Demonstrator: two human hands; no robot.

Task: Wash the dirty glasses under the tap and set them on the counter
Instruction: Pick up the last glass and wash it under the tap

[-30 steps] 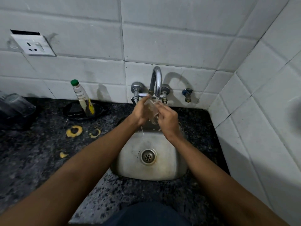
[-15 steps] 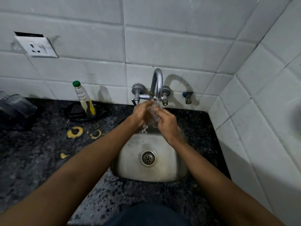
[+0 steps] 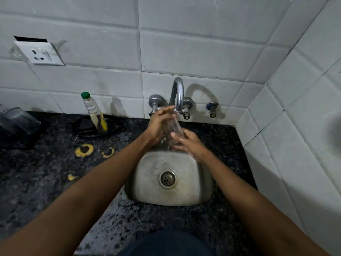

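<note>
While water runs from the tap (image 3: pixel 178 93), I hold the glass (image 3: pixel 172 127) tilted beneath it, long axis running 12 to 6. Left hand (image 3: pixel 159 124) fingers wrap its upper part at 9 o'clock; right hand (image 3: pixel 188 142) fingers clasp its base, nearer the desk (image 3: pixel 46 163) edge.

Counter (image 3: pixel 46 182): dark speckled stone.
Set in: steel sink (image 3: pixel 147 189).
On it: black dish (image 3: pixel 81 126), yellow peel scraps (image 3: pixel 84 150), upturned glasses (image 3: pixel 17 120).
</note>
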